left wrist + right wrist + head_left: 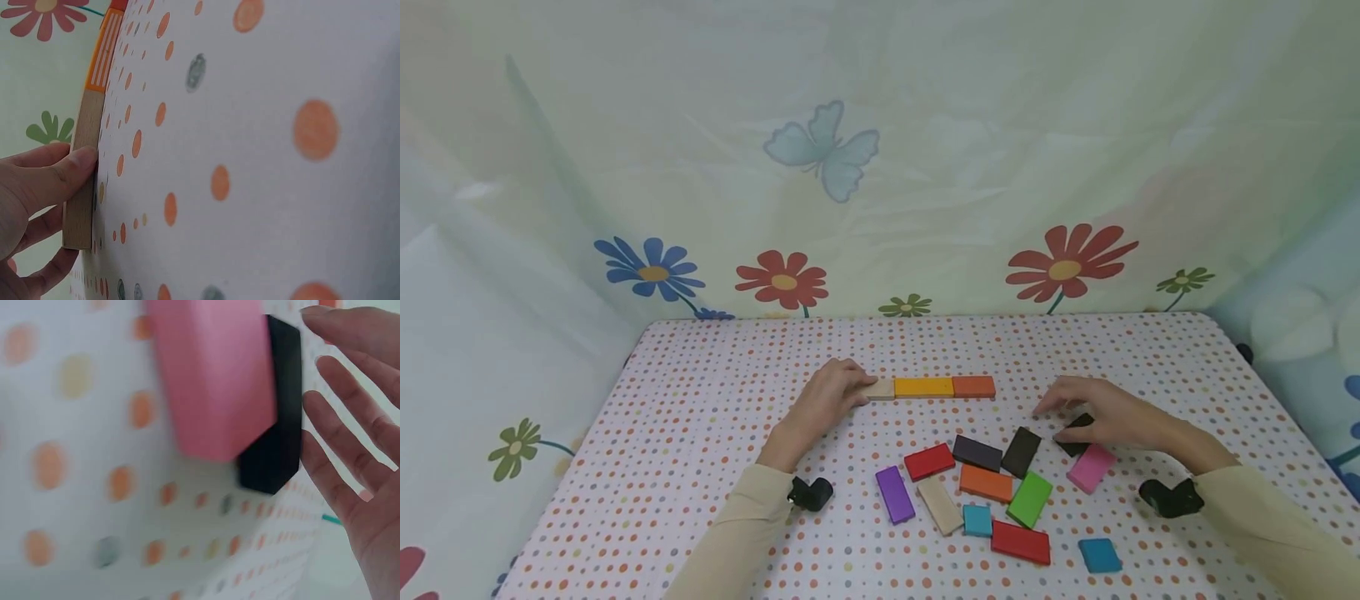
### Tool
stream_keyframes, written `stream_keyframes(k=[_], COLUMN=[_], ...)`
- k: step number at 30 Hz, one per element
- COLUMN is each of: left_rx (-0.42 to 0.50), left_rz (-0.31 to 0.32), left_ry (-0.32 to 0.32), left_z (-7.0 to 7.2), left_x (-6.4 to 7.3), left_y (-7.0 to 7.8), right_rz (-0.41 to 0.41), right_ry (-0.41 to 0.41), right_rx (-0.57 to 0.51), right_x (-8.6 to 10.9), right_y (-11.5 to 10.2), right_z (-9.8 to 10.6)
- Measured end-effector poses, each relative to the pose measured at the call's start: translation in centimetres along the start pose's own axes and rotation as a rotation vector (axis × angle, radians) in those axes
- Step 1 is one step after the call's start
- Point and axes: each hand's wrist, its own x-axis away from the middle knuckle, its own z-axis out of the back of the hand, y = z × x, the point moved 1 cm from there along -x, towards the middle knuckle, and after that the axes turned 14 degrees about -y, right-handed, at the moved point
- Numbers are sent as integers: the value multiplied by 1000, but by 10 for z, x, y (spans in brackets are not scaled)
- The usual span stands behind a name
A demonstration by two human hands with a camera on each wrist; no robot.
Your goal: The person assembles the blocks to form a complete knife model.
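My left hand (823, 402) holds a plain wooden block (81, 194) by its left end, thumb on the near side and fingers behind. That block lies in line with a yellow block (923, 387) and an orange block (973, 387), forming a straight row across the table. Over on the right, my right hand (1108, 410) hovers above a black block (284, 409) with its fingers spread and loosely bent. Close beside the black one lies a pink block (212, 381), which overlaps it in the right wrist view. Part of the black block is hidden under the hand in the head view.
Loose blocks lie scattered between the hands and nearer me: a purple block (895, 494), a green block (1029, 499), a second wooden block (940, 505), and several red, blue, dark and orange ones. A dotted cloth (715, 350) covers the table, with a flowered curtain (925, 183) behind.
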Motion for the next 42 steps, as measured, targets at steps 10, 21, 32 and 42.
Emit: stream_keyframes(k=[10,21,32,42], left_rx=[5,-3,-1,77], left_rz=[4,13,2,19], left_ry=[-5,-5,5,3], left_z=[1,2,0,1], left_x=[1,0,0,2], left_y=[1,2,0,1], right_rz=[0,-66,-161,-149], right_ry=[82,205,130,117], right_rx=[101,210,206,180], right_x=[18,23,23,20], right_y=[14,8,11,9], right_z=[-14,-24,-19,-15])
